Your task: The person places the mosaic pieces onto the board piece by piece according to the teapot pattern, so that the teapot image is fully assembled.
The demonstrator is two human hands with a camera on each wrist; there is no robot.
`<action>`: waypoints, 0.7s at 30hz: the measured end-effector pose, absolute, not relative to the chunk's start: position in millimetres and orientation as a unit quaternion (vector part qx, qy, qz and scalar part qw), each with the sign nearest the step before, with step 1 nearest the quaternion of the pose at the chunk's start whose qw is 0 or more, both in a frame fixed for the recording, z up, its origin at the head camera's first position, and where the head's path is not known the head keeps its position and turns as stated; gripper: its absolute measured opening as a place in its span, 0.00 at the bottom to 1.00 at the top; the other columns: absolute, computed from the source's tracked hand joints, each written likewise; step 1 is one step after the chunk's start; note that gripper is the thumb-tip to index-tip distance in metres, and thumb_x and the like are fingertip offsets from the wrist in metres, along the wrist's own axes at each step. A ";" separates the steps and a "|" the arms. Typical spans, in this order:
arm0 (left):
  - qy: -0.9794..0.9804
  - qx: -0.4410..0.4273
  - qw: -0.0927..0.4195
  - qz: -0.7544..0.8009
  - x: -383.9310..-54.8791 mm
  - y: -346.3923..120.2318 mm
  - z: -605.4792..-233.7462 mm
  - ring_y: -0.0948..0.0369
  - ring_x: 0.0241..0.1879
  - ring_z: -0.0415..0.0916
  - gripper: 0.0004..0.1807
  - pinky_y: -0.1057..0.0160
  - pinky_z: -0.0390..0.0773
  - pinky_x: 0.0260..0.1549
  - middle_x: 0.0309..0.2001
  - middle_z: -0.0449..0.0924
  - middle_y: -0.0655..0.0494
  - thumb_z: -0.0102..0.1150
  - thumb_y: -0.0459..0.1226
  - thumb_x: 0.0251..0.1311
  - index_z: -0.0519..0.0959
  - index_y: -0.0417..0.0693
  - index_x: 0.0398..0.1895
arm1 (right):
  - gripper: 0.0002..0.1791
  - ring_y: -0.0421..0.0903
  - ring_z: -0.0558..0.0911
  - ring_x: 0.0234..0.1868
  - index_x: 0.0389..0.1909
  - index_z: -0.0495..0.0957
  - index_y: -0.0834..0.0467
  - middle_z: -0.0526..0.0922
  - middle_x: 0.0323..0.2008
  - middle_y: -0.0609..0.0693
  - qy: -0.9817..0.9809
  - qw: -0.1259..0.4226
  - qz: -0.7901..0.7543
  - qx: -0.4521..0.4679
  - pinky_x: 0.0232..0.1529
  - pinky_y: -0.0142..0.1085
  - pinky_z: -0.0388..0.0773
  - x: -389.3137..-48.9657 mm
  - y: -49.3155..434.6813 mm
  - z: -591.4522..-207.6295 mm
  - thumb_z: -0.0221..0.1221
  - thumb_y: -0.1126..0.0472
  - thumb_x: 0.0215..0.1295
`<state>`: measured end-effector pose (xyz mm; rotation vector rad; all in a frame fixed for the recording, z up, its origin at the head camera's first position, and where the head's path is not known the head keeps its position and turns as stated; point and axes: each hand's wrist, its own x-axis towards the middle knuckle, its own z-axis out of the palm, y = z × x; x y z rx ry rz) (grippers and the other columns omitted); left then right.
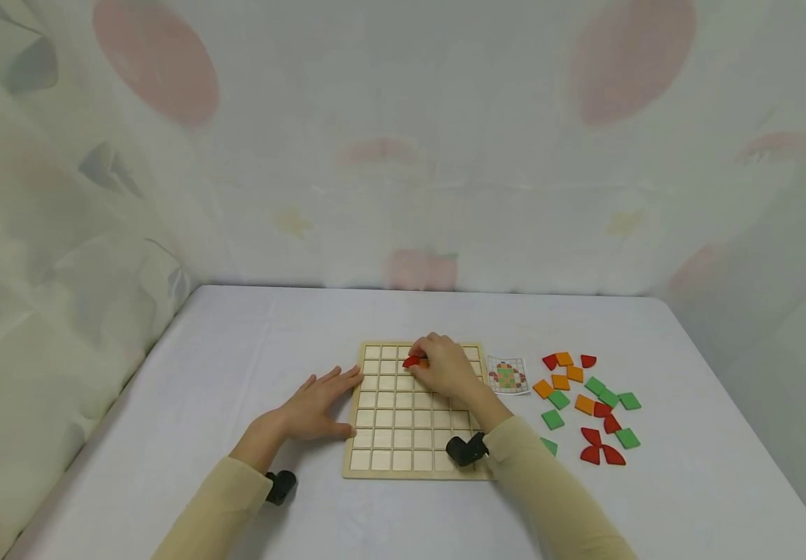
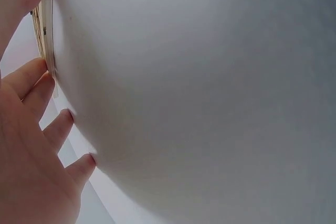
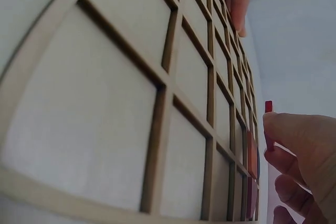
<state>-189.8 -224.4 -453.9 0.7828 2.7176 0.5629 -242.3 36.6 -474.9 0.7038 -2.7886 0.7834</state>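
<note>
A wooden grid board [image 1: 383,420] lies flat on the table with rows of shallow square cells. My left hand [image 1: 319,406] has its fingers spread, with thumb and fingertips at the board's left edge; the left wrist view shows the same fingers [image 2: 60,129] along that rim. Over the far part of the board, my right hand [image 1: 445,369] pinches a thin red tile [image 3: 269,129] between thumb and fingertips. Close by, an orange tile [image 3: 252,156] and another red tile [image 3: 252,198] sit in cells, mostly hidden by the hand in the head view.
Right of the board lies a small printed pattern card [image 1: 508,376]. Farther right, loose tiles are scattered: orange squares [image 1: 560,382], green squares [image 1: 630,401] and red rounded pieces [image 1: 614,456]. The right forearm [image 1: 550,482] partly covers a green tile [image 1: 549,446]. Cloth walls stand behind and beside the table.
</note>
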 end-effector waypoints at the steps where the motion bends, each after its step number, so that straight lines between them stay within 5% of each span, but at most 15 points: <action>1: 0.935 0.269 0.129 0.193 -189.8 -224.5 -454.0 0.46 0.70 0.44 0.46 0.35 0.42 0.62 0.71 0.51 0.53 0.67 0.48 0.47 0.57 0.48 0.69 | 0.12 0.45 0.73 0.34 0.39 0.79 0.55 0.77 0.33 0.48 -0.933 0.083 0.258 0.236 0.34 0.38 0.71 -242.3 35.7 -475.6 0.63 0.55 0.56; 21: 0.936 0.264 0.135 0.188 -190.4 -224.2 -453.8 0.46 0.70 0.44 0.46 0.35 0.42 0.63 0.71 0.51 0.54 0.67 0.48 0.47 0.57 0.49 0.69 | 0.09 0.47 0.75 0.35 0.37 0.80 0.55 0.78 0.35 0.49 -0.934 0.092 0.220 0.267 0.35 0.39 0.72 -244.0 28.1 -476.0 0.63 0.58 0.55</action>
